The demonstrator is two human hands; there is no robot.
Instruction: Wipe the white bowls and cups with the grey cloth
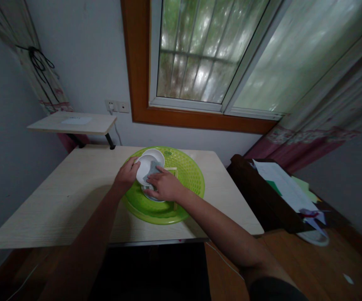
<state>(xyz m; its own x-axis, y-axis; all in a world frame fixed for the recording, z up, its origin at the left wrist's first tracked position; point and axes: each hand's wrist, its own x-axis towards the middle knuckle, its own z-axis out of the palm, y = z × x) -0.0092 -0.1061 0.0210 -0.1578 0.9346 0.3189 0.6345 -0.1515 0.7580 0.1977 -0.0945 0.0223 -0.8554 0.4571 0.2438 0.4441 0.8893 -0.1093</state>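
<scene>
My left hand [127, 173] grips the left rim of a white bowl [143, 170], which is tilted toward me. In my right hand [164, 184] is a grey cloth [153, 168], pressed against the inside of that bowl with the fingers over it. Behind it, a second white bowl [157, 154] rests in a round green plastic basket [196, 179]. Below the held bowl, another white dish [153, 199] shows partly under my right fingers. A pale yellow frame-like piece [175, 171] lies in the basket, partly hidden by my right hand.
The basket stands on a light wooden desk [83, 175]. A small raised shelf [74, 122] with a paper on it is at the back left. A window [212, 54] is behind the desk. To the right, papers [281, 179] lie on a dark piece of furniture [246, 188].
</scene>
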